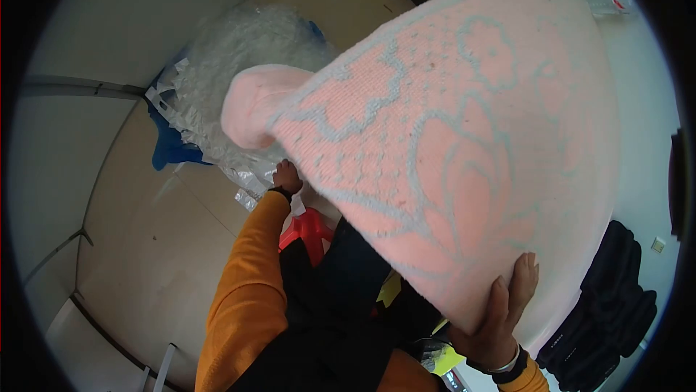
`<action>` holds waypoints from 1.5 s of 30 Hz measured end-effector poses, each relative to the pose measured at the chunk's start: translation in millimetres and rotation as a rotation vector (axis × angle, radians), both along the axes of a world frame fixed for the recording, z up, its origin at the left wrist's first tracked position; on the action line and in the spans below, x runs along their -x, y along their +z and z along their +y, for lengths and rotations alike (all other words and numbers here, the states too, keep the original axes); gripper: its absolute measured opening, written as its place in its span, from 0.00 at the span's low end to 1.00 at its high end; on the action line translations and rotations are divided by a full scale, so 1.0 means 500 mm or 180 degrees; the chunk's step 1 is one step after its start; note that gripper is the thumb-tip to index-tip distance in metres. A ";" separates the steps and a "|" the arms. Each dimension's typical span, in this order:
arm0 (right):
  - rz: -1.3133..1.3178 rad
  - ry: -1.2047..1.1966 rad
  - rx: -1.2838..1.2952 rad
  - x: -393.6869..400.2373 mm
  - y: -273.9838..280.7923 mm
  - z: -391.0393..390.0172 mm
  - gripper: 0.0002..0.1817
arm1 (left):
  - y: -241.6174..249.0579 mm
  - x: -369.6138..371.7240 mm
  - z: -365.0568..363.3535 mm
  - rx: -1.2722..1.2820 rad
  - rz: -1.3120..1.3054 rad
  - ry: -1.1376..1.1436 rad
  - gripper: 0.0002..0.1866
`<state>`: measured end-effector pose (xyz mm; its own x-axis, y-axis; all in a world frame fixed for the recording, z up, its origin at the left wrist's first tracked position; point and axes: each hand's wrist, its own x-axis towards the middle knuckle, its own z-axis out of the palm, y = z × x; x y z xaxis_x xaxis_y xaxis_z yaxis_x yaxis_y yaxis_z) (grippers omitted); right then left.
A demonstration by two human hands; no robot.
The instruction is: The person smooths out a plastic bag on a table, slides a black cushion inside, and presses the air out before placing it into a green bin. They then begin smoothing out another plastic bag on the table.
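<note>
A pink towel (449,145) with a pale blue flower pattern is held up close to the camera and fills most of the view. My right hand (507,312) grips its lower right edge, thumb on the front and fingers behind. My left hand (286,176), at the end of an orange sleeve, is closed at the towel's lower left edge, with its fingertips hidden by the cloth. One corner of the towel (254,102) is folded over at the left.
A heap of clear plastic bags (239,58) lies on something blue (170,147) on the beige floor beyond the towel. A red stool (308,231) stands below my left hand. Black clothing (616,305) lies at the right, and a clear bottle (607,0) at the top right.
</note>
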<state>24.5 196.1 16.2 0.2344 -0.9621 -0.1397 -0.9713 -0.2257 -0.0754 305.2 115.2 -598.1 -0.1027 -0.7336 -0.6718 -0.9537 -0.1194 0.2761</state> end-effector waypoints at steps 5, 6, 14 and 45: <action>-0.0190 0.0099 0.0030 0.003 0.002 -0.007 0.45 | 0.123 -0.048 0.020 0.0062 0.0846 0.0232 0.40; -0.0216 0.0113 0.0078 0.003 -0.001 -0.009 0.46 | 0.157 -0.060 0.022 0.0074 0.1058 0.0282 0.40; -0.0381 0.0215 0.0458 -0.008 -0.002 -0.006 0.50 | 0.507 -0.196 0.037 -0.1000 0.3365 0.2182 0.34; -0.5575 -0.2242 0.1645 0.300 0.066 0.337 0.14 | 1.307 0.410 0.184 0.1425 0.4653 -0.3346 0.43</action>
<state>-125.3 364.4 49.0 -0.6021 -0.7961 0.0613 0.1767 -0.2078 -0.9621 100.2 207.1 55.6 -0.8248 -0.0679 0.5613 0.4179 0.5956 0.6861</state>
